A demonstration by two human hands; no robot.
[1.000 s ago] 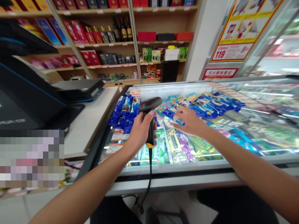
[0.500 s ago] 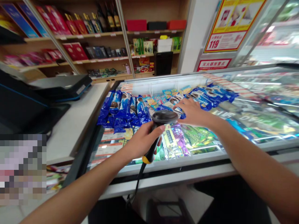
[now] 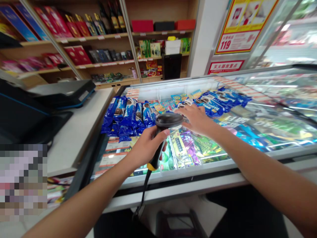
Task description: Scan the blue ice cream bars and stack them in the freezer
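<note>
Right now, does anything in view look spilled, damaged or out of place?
I see no spill or damage. Mildly odd: blue packs lie overlapping, at uneven angles, on top of the glass-topped case, not inside it. Also, a pixelated patch hides part of the lower left.

On my feed: glass-topped display case (image 3: 178, 189), lit from inside. Row of blue biscuit packs (image 3: 128, 112) lies side by side on glass at left; second blue cluster (image 3: 215, 102) slants across glass farther right, towards back. Colourful bags (image 3: 210, 145) show through (beneath pane, I judge). Pale bench (image 3: 81, 132) just beside, carrying black flat-topped device (image 3: 66, 94).
</note>
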